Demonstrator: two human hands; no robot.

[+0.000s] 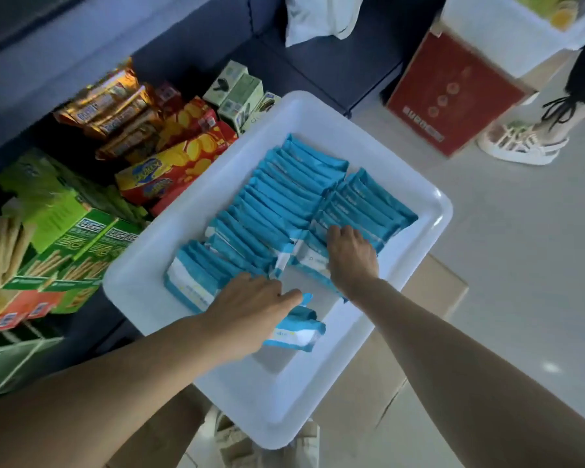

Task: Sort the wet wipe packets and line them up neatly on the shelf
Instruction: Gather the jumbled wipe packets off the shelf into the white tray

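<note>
White tray over grey floor; left fingers and right fingers press blue packets.

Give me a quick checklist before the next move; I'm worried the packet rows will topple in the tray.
1. Long row of packets standing on edge in the white tray: ok.
2. Short row beside it upright: ok, with the right hand resting on its near end.
3. Near end of the long row supported: not ok; the front packets lean and splay.
4. Loose packet lined up: not ok; it lies flat by the left hand, apart from the rows.
5. Left hand's grip on a packet: cannot tell; its fingers hide the contact.
6. Bare tray floor for more packets: ok.
</note>
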